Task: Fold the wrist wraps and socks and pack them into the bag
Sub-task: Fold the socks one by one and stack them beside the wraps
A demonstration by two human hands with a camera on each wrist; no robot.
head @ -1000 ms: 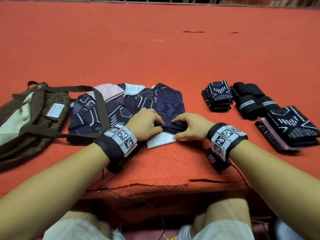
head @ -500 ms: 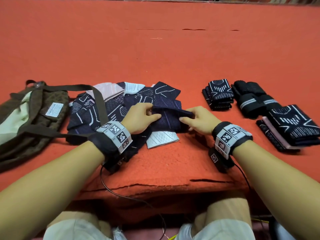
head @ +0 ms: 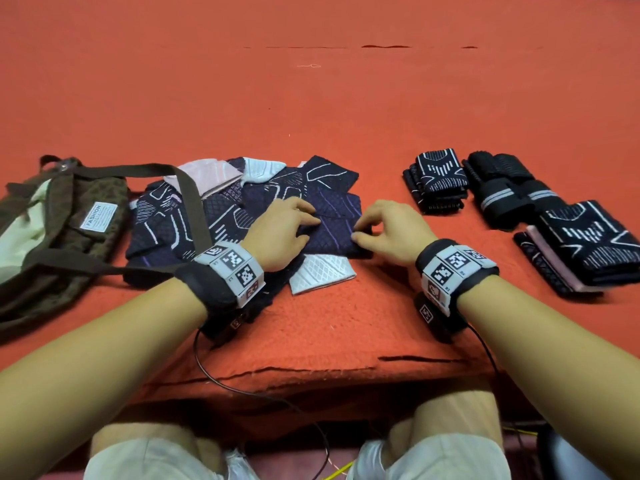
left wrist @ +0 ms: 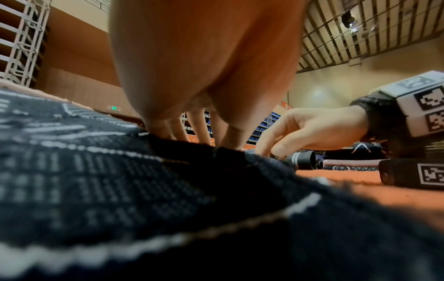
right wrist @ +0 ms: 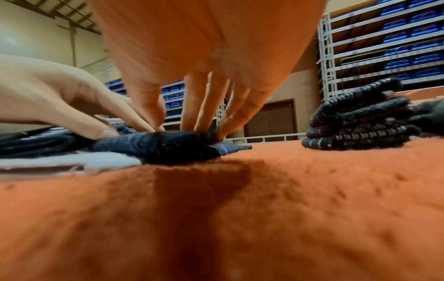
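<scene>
A navy sock with purple lines (head: 334, 237) lies folded at the near right of a loose pile of patterned socks (head: 207, 216). My left hand (head: 310, 226) presses its fingertips (left wrist: 230, 144) down on the sock's left part. My right hand (head: 360, 234) presses its fingertips (right wrist: 199, 129) on the sock's right edge (right wrist: 168, 146). Neither hand curls round the fabric. The brown bag (head: 69, 230) lies open at the far left, its strap (head: 190, 199) draped across the pile.
To the right lie a folded dark sock stack (head: 438, 181), rolled black wrist wraps (head: 509, 194) and another folded stack (head: 588, 247). A white sock end (head: 320, 271) sticks out under the navy sock. The orange mat's front edge (head: 311, 372) is close to my knees.
Both hands lifted the sock's near end, carried it away from me and laid it down over the rest. They now press on the fold instead of holding the fabric.
</scene>
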